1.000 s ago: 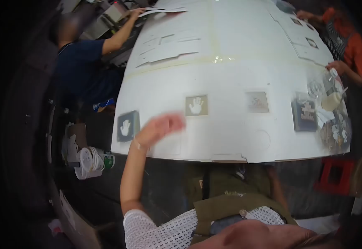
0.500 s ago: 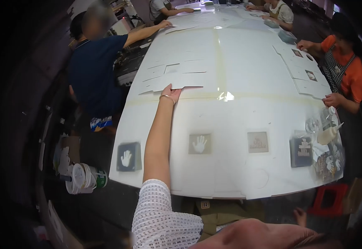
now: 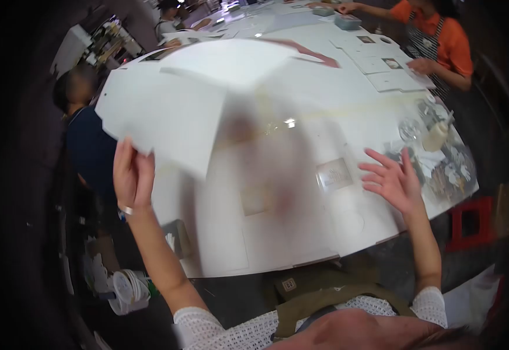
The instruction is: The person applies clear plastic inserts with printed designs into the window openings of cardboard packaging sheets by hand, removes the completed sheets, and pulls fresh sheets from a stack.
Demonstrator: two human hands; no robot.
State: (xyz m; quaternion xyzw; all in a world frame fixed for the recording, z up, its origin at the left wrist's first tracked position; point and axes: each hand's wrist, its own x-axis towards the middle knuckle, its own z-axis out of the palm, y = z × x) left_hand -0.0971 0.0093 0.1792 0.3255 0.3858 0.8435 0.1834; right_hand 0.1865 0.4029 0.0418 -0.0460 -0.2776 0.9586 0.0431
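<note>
My left hand [image 3: 135,178] is raised at the table's left side, fingers closed on the edge of a large white card sheet [image 3: 164,114]. The sheet is creased into panels and tilts up over the table [image 3: 225,251]. My right hand [image 3: 391,182] hovers over the right side, fingers spread and holding nothing. Left of that hand lies a small square plate [image 3: 334,174] with faint lettering. Another square piece [image 3: 257,200] lies nearer the middle, blurred. By the left front corner is a dark square block [image 3: 177,238] with a white hand shape, partly hidden by my forearm.
A squeeze bottle [image 3: 435,137], a clear jar [image 3: 409,129] and clutter crowd the right edge. A co-worker in orange [image 3: 450,49] handles white card at the far right. Someone in dark blue [image 3: 88,151] is at left. A bucket [image 3: 129,291] and red stool [image 3: 470,224] stand below.
My left hand has drawn the white card sheet up and toward me from the far left of the table. My right hand has come up over the table. The view has shifted.
</note>
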